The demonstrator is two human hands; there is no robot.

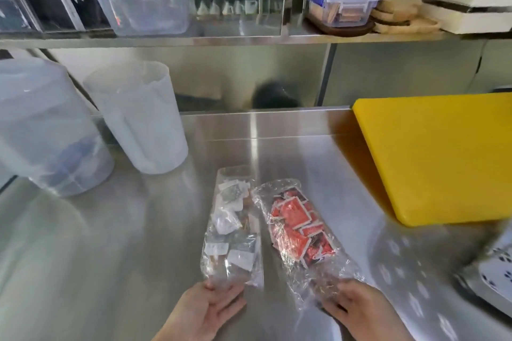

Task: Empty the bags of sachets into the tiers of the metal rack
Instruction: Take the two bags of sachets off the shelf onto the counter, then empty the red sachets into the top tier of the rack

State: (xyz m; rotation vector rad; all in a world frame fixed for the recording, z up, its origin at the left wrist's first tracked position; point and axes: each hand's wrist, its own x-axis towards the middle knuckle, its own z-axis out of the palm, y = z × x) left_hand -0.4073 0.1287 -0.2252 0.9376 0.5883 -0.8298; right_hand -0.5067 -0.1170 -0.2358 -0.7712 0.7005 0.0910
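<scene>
head view: the job looks barely begun. two clear plastic bags lie side by side on the steel counter [144,243], both still full. the bag of white and grey sachets [231,225] is on the left, the bag of red sachets [297,232] just beside it on the right, their upper ends nearly touching. the left hand [206,310] has its fingers [221,289] closed around the near end of the white bag, thumb on one side and the rest underneath. the right hand [360,310] lies on the near end of the red bag with its fingers [332,306] pressing the crumpled plastic; whether they pinch it or only rest flat on it i cannot tell. no sachet is out of either bag. the metal rack itself is not clearly in view; a blurred white perforated thing [496,274] sits at the right edge, and i cannot say what it is. so, as i judge it, both bags remain to be opened and tipped out.

the counter is brushed stainless steel, shiny and mostly bare around the bags. a yellow cutting board [440,158] lies at the right rear, two cloudy plastic jugs [138,116] stand at the left rear. a steel shelf [249,39] above carries lidded clear boxes [144,3].
</scene>
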